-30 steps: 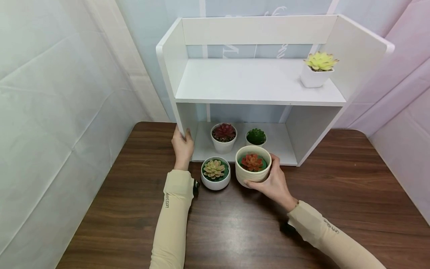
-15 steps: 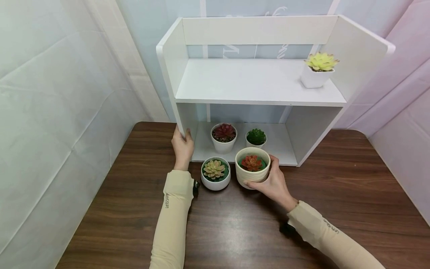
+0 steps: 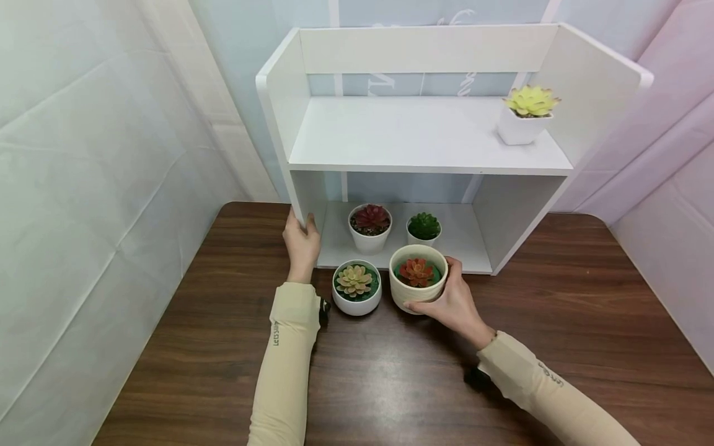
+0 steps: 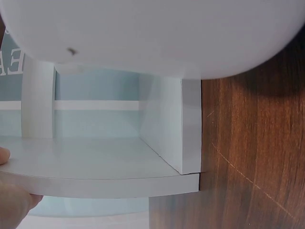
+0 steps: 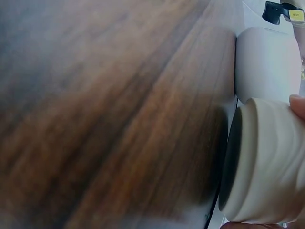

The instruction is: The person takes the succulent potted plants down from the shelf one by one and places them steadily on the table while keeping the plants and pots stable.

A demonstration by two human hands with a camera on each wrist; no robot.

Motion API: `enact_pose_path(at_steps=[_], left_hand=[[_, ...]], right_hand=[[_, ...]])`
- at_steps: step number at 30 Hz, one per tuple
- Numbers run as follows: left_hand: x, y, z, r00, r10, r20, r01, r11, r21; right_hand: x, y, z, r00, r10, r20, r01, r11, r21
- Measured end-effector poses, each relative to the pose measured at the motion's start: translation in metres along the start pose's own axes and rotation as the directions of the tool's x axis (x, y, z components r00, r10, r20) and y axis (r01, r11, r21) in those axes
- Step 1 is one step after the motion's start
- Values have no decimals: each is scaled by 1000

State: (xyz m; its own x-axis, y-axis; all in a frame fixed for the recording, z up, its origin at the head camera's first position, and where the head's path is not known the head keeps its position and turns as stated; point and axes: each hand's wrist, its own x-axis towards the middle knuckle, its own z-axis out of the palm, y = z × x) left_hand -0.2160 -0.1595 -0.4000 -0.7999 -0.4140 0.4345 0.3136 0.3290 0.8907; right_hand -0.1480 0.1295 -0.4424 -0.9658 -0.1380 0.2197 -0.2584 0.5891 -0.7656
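My left hand (image 3: pixel 302 244) grips the front edge of the left side panel of a white shelf (image 3: pixel 401 133). In the left wrist view, fingertips (image 4: pixel 14 202) lie on both sides of that panel (image 4: pixel 109 185). With my right hand (image 3: pixel 456 303) I hold a cream ribbed pot (image 3: pixel 409 298) with a red-orange succulent, thumb in front and fingers round its right side. Its dark underside (image 5: pixel 232 164) shows in the right wrist view, close over the table. Just left of it stands a round white pot (image 3: pixel 357 306) with a pale yellow succulent.
On the lower board are a white pot with a dark red succulent (image 3: pixel 372 218) and a small pot with a green succulent (image 3: pixel 424 227). A square white pot (image 3: pixel 521 128) with a yellow-green succulent stands at the upper right. The brown wooden table (image 3: pixel 379 384) lies in front.
The cream pot has come down very slightly toward me in my right hand. My left hand keeps its grip on the panel, and the other pots stay in place.
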Motion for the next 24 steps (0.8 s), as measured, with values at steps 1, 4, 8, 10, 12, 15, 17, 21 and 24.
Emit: enact_pose_path(at_steps=[1,4,8,10,12,15,17,21,24], left_hand=[[0,0,0,1000,1,-1,-1,1000,0],[1,0,0,1000,-1,0,1,1000,6],[1,0,0,1000,-20,10,20,1000,10],[1,0,0,999,-30,13,30,999,12],[2,0,0,999,-34,14,34,999,13],[2,0,0,1000,-29,11,29,999,14],[2,0,0,1000,-26,9,25,1000,13],[1,0,0,1000,-29,11,29,1000,12],[1,0,-1,1000,-28,10,28,999,16]], right_hand=[[0,0,0,1000,1,1,-1,1000,-2],[0,-1,0,1000,8,4,-8,1000,-6],[1,-1,-1,1000,18,8,-18,1000,-19],[1,-1,-1,1000,21,9,-21,1000,-24],[1,-1,-1,1000,21,9,-21,999,-27],[0,0,-1,1000,17,9,-17,1000,-27],[0,1,-1,1000,15,9,-15,1000,-27],[-2,3,0,1000,17,12,-17,999,-27],[-2,3,-1,1000,22,17,-21,1000,-23]])
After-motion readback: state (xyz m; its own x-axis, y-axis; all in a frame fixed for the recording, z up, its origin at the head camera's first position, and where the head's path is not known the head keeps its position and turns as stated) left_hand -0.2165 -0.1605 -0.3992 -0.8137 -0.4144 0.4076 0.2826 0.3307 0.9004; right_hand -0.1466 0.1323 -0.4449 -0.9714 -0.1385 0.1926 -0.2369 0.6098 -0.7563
